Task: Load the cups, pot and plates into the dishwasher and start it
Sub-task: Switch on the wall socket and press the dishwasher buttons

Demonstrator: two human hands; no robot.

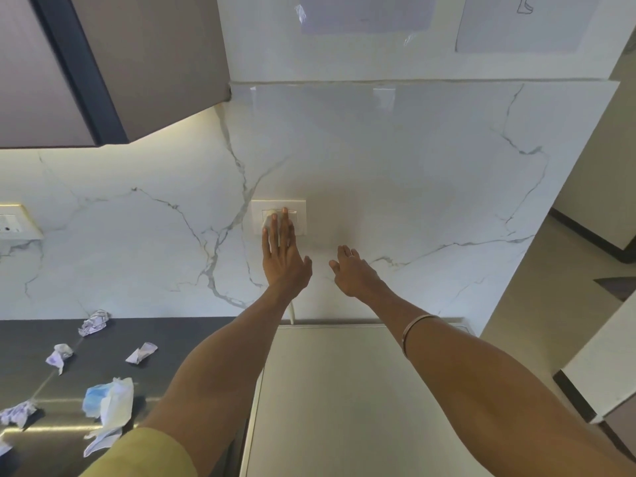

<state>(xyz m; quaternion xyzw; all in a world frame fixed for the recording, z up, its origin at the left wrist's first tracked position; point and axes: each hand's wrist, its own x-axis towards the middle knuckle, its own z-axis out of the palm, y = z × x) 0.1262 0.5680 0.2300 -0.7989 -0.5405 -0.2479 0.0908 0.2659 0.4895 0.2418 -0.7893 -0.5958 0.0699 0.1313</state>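
A white socket plate with a plug in it sits on the marble wall above the pale flat top of an appliance. My left hand reaches up to it with straight fingers, the fingertips touching the plate's switch area. My right hand hovers beside it over the wall, fingers relaxed, holding nothing. A white cord runs down from the plug behind the appliance. No cups, pot or plates are in view.
A dark counter at left holds several crumpled papers and a blue-white wad. Another socket is at far left. A wall cabinet hangs above. A doorway and floor lie at right.
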